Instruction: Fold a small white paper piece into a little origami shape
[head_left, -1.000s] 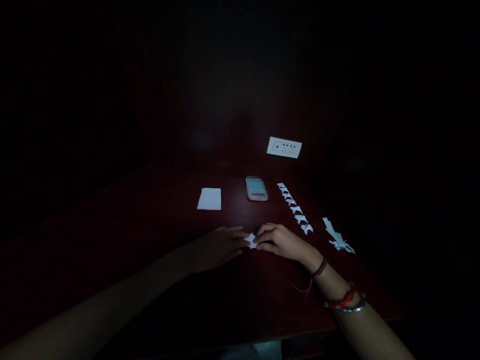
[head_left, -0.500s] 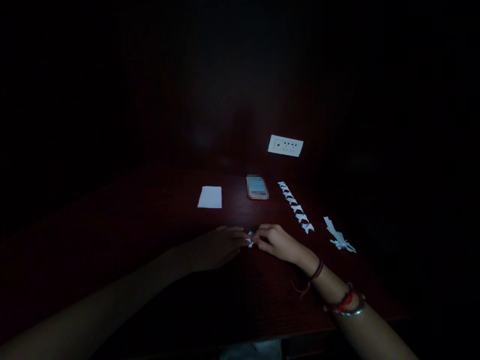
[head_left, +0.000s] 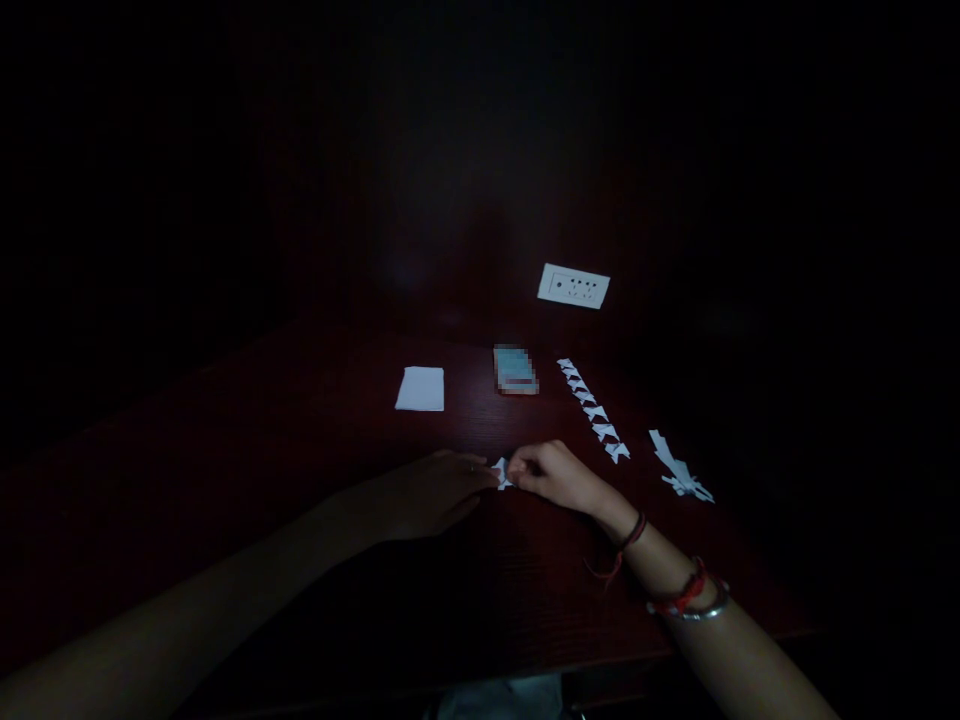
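The scene is very dark. On a dark red wooden table (head_left: 315,460) a small folded white paper piece (head_left: 501,472) lies between my two hands. My left hand (head_left: 435,493) rests flat beside it, fingertips touching its left edge, a ring on one finger. My right hand (head_left: 553,475) is curled, its fingers pinching the paper's right side. Red thread bands and a metal bangle circle my right wrist.
Behind my hands lie a square of white paper (head_left: 421,389), a phone (head_left: 514,369), a row of several folded paper pieces (head_left: 595,410), and a small heap of paper scraps (head_left: 681,470). A white socket plate (head_left: 573,286) sits on the back wall.
My right hand's fingers have curled in tighter over the paper piece, so less of it shows. The left hand has barely moved.
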